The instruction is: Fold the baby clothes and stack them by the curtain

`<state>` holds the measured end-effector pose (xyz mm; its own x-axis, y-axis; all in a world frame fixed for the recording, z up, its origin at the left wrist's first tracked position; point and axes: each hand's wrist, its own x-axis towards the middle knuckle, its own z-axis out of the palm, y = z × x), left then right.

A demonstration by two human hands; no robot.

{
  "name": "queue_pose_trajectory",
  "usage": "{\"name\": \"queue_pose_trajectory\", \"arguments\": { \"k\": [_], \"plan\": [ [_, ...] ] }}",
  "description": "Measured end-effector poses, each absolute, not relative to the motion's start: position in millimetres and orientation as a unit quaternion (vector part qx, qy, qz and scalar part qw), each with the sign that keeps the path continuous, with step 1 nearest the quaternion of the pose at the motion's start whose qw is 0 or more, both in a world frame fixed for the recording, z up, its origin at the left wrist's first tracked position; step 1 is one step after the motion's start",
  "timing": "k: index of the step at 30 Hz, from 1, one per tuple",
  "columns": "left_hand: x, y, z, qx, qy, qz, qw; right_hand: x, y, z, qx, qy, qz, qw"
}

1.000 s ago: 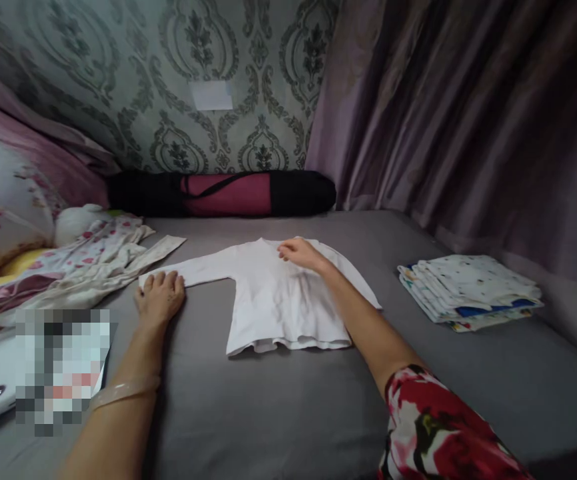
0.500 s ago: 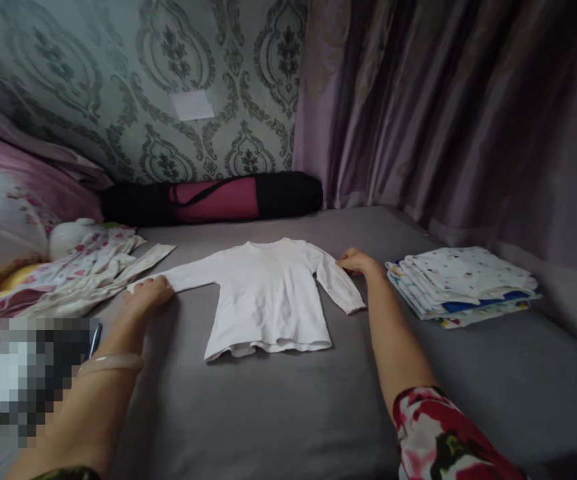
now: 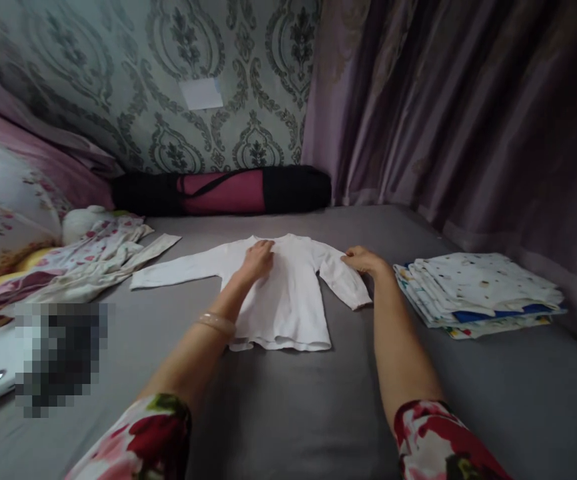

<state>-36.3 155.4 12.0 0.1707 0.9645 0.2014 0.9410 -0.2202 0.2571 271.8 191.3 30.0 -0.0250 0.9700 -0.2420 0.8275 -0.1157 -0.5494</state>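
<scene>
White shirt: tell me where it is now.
In the head view, the white shirt lies mid-picture on the gray sheet, left of the folded clothes and in front of the black-and-maroon bag.

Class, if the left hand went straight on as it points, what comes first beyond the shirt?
Past the white long-sleeved shirt, the left hand would probably meet the black-and-maroon bag, though depth is unclear.

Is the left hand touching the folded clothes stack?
No, the left hand is at the white shirt, just below its neckline, apart from the folded stack.
</scene>
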Motion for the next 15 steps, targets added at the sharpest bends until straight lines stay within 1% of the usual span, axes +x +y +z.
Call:
{"name": "queue_pose_trajectory", "arguments": {
  "k": [4, 6, 8, 12, 13, 15],
  "plan": [
    [0.9, 176.4, 0.4, 0.827, 0.518, 0.208, 0.065, 281.6, 201.9, 22.7, -0.686, -0.659, 0.223, 0.215],
    [15.0, 187.0, -5.0, 0.842, 0.494, 0.207, 0.067, 289.4, 205.6, 19.4, -0.69, -0.655, 0.199, 0.237],
    [26.3, 196.8, -9.6, 0.85, 0.482, 0.204, 0.063, 298.5, 206.1, 18.1, -0.698, -0.652, 0.204, 0.214],
    [42.9, 210.1, -15.9, 0.848, 0.487, 0.197, 0.068, 316.5, 196.4, 23.5, -0.692, -0.651, 0.297, 0.098],
    [46.2, 211.3, -16.8, 0.845, 0.496, 0.185, 0.073, 320.1, 192.5, 26.1, -0.68, -0.649, 0.331, 0.083],
    [51.8, 211.0, -18.1, 0.835, 0.522, 0.154, 0.084, 325.4, 184.7, 32.3, -0.653, -0.641, 0.395, 0.082]
  ]
}}
